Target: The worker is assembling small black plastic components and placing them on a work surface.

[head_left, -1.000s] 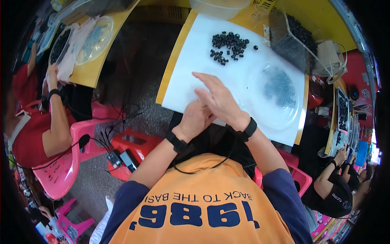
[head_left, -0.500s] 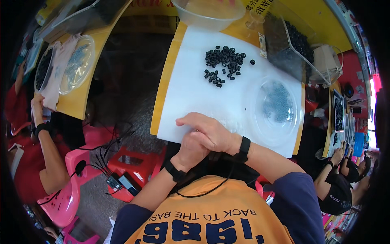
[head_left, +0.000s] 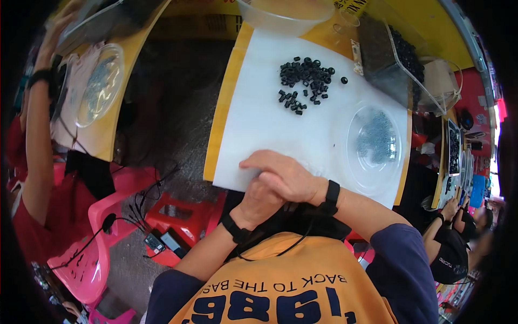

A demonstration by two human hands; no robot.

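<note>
My right hand (head_left: pixel 285 174) lies over my left hand (head_left: pixel 260 201) at the near edge of the white sheet. The right thumb presses on the left hand, and the right fingers reach around past it. My left hand's fingers are mostly hidden beneath. Farther up the white sheet (head_left: pixel 259 124) is a loose pile of small black cylindrical pieces (head_left: pixel 305 74), apart from both hands. One black piece (head_left: pixel 344 80) sits alone to the right of the pile. A clear round dish (head_left: pixel 356 173) with small blue-grey bits (head_left: pixel 376 137) stands on the sheet's right side.
Behind the sheet are a clear bowl (head_left: pixel 286 21) and, at right, a clear bin (head_left: pixel 380 70) of black pieces. Left of me are a red stool (head_left: pixel 181 213), cables, a pink chair (head_left: pixel 97 237) and a co-worker's raised arm (head_left: pixel 39 146). Other people sit at far right.
My hands stay clasped in the same pose. The view has shifted slightly. At left, the co-worker's arm has risen from the table edge toward the box at the back.
</note>
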